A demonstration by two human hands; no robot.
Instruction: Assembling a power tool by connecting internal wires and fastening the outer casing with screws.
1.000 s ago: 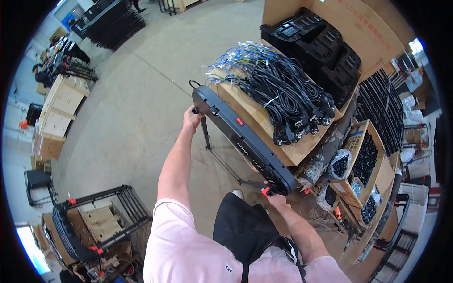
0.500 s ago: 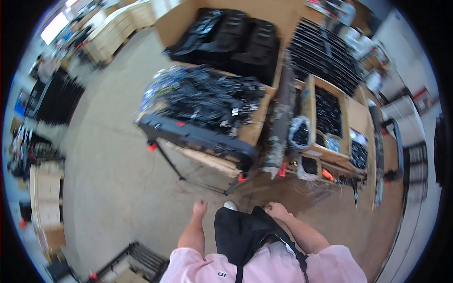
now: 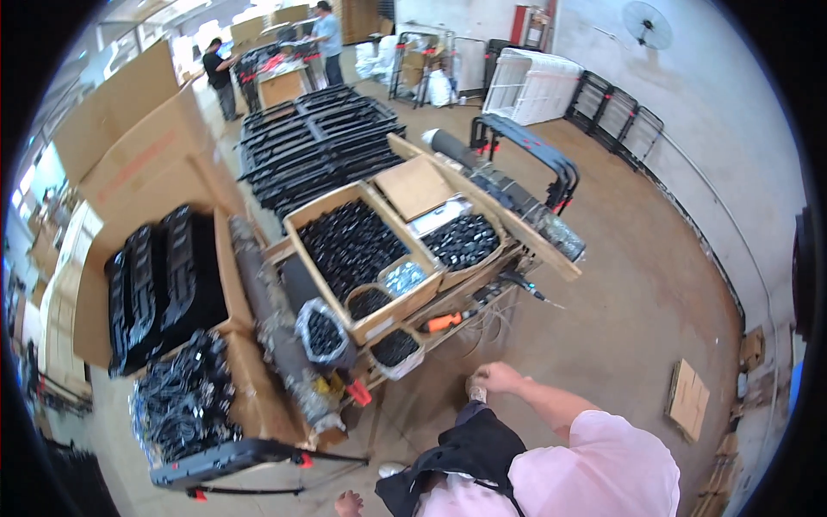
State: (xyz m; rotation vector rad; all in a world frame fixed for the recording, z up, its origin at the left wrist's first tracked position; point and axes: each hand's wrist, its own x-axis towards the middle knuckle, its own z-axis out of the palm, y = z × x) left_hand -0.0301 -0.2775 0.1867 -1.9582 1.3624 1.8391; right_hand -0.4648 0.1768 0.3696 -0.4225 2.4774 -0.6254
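Note:
My left hand (image 3: 349,504) hangs at the lower edge, below the black-framed stand (image 3: 233,457). Its fingers look loosely curled, with nothing seen in them. My right hand (image 3: 494,378) swings out ahead of my body, loosely closed and holding nothing visible. It is over the floor, apart from the parts table. Nearest to it on that table are an orange-and-black power driver (image 3: 444,322) and a lined tub of small black parts (image 3: 396,348). Further in stands a wooden box (image 3: 412,297) of small black pieces, with a bag of clear packets (image 3: 403,277) in its corner.
A large carton (image 3: 90,319) of black moulded panels and a heap of bagged black parts (image 3: 185,396) stand at left. Wrapped rolls (image 3: 280,332) lie beside them. Black frames (image 3: 319,142) are stacked behind. Two people work far back. A flat carton (image 3: 688,401) lies at right.
My view has swung to the right, so the parts table now sits in the middle and the panel carton at left. My right hand has moved forward; my left is lower in view.

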